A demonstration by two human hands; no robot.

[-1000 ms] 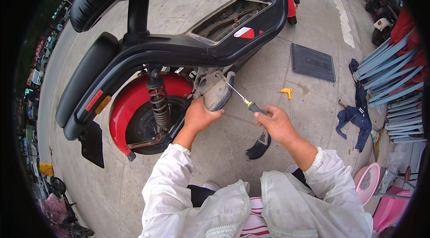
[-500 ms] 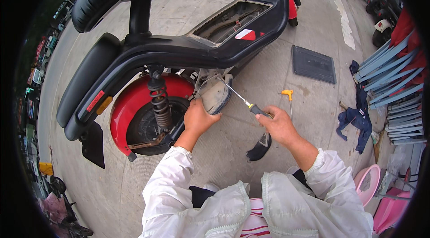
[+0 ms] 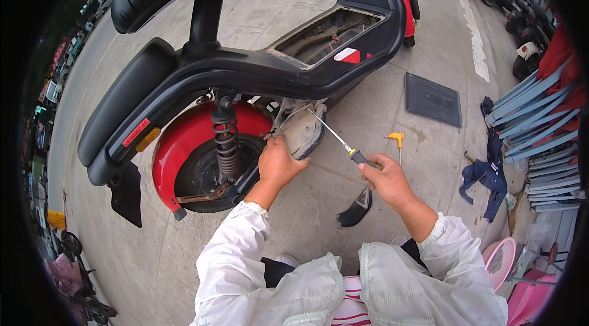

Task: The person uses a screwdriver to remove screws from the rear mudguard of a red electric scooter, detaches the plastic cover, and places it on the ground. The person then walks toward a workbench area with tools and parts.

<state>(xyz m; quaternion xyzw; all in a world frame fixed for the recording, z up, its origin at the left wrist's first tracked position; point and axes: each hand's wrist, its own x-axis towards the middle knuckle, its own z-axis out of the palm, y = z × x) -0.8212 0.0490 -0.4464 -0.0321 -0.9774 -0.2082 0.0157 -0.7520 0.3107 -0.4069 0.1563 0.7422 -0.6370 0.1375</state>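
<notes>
A black electric scooter (image 3: 245,71) stands in front of me, with a red rear fender (image 3: 169,157) and a coil-spring shock absorber (image 3: 227,142). Low on its side, ahead of the rear wheel, is a dusty grey-beige cover (image 3: 303,134) with a dark rim. My left hand (image 3: 279,163) grips the cover's lower left edge; some fingertips are hidden behind it. In my right hand (image 3: 391,184) is a screwdriver (image 3: 362,157) with a dark grey and yellow handle. Its shaft slants up to the left, and its tip meets the cover's upper part. Whether it sits in a screw I cannot tell.
On the concrete lie a black flat panel (image 3: 433,99), a yellow-handled tool (image 3: 397,139) and a curved black part (image 3: 355,208). Dark blue cloth (image 3: 488,172) lies beside stacked grey-blue slats (image 3: 534,105) at right. The scooter's floor compartment (image 3: 328,34) is uncovered.
The scooter and both hands sit slightly farther right in the picture. My left hand still grips the cover, and the screwdriver tip stays at its upper part.
</notes>
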